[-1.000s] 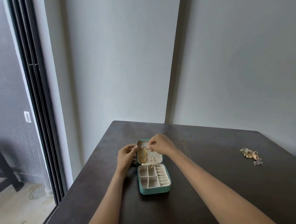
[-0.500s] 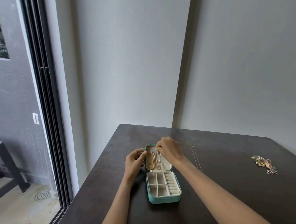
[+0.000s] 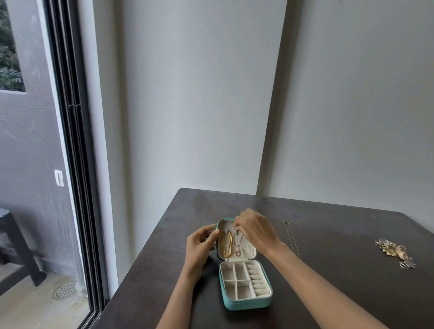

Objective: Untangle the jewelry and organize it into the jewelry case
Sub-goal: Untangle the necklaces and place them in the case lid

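While jewelry case (image 3: pixel 246 288) lies open on worktop (image 3: pixel 345 298), pendant necklace (image 3: pixel 237 244) is pinched at lid top by right hand (image 3: pixel 255 231) fingers; lid edge gripped by left hand (image 3: pixel 200 246). Chain judged light, limp, snag-prone; best held near clasp.

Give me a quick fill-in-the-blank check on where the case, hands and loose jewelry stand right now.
1. The teal jewelry case lies ____ on the dark table.
2. The left hand grips the ____ edge of the case's lid.
3. The right hand pinches the thin necklace hanging beside the ____ chains.
4. The tangled jewelry pile lies on the person's ____ side.

Missing words: open; left; gold; right
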Demonstrator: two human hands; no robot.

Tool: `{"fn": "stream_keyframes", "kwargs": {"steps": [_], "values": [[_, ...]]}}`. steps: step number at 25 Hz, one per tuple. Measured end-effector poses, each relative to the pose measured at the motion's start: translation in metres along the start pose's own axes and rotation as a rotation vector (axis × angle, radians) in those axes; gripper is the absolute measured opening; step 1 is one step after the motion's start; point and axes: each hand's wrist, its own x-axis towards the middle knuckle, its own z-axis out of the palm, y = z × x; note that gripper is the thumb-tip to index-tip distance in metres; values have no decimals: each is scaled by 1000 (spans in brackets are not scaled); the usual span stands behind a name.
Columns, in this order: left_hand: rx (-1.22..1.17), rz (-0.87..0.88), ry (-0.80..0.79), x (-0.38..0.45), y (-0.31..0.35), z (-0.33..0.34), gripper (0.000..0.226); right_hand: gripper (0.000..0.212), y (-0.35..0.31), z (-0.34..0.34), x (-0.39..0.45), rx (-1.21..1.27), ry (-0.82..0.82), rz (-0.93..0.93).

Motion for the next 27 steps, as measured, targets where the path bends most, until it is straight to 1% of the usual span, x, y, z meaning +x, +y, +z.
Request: {"fn": "stream_keyframes", "kwargs": {"steps": [3,8,13,17,22,27], "values": [[3,4,0,0,0,0,12,37,1,5,-4,-52,-6,-6],[-11,10,-4,0,0,0,12,35,0,5,-11,-109,71,0],[-5,14,3,-1,1,-1,13,23,-3,-1,-6,-97,137,-5],[-1,12,-4,-1,1,-1,13,26,-6,-6,-3,-65,194,10],[8,6,-2,0,1,0,13,34,0,-12,-2,-82,147,-4],[-5,5,-7,0,1,-1,14,33,4,-13,-4,-159,135,-74]]}}
